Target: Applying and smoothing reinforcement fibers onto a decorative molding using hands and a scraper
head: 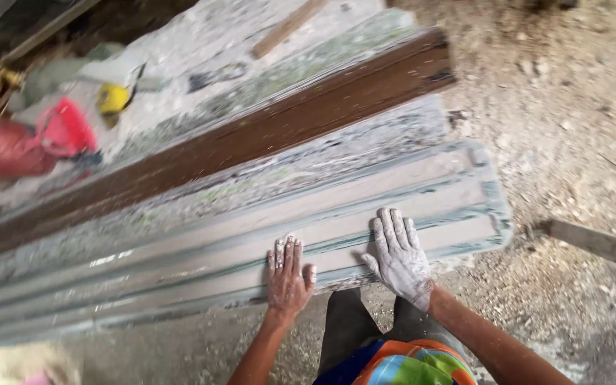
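**Two powdered hands flat on a long moulded slab**

At the far left lie a blurred red bag (19, 146) and a yellow tool (113, 98). A brown wooden plank (251, 135) runs diagonally across the pile. Nearer, the grey moulded slab (180, 264) lies lengthwise on the dusty floor (572, 128). The left hand (289, 279) presses on the slab's near edge, fingers together, gripping nothing. Just beside it, the white-coated right hand (398, 258) rests flat with fingers spread, near the slab's right end.
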